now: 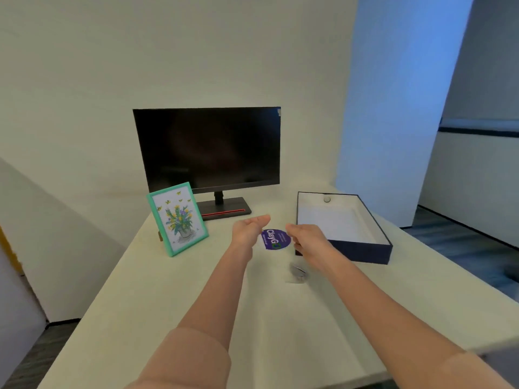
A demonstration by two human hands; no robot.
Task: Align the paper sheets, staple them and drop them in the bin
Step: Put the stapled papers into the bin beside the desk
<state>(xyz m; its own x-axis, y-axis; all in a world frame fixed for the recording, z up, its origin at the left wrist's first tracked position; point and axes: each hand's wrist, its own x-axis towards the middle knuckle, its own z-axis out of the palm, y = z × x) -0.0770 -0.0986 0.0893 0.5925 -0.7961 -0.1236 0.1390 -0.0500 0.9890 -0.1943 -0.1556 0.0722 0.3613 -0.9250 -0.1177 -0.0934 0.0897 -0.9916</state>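
Head camera view: a person is reaching both bare arms forward over a pale table (174, 318), pink sleeves (191, 357) pushed up near the elbows. Between the two hands a round purple container (275, 239) printed "ClayGo" is sitting on the tabletop. The left hand (250, 227) is hovering just left of it, palm turned inward and fingers spread loosely, gripping nothing. The right hand (307, 238) is lying just right of the container with its fingers curled downward beside the near corner of the box; whether those fingers are touching anything cannot be told. That box, a dark blue open bin (362, 252) with a white lining, is standing at the right of the table, and a pale flat layer that may be paper sheets is lying on its floor, though blur is making this uncertain. A small grey object (299, 272), too blurred to identify, is resting on the table beneath the right wrist. A dark monitor (207, 147) is standing at the back, with a green-framed flower picture (177, 219) leaning in front of its left side.
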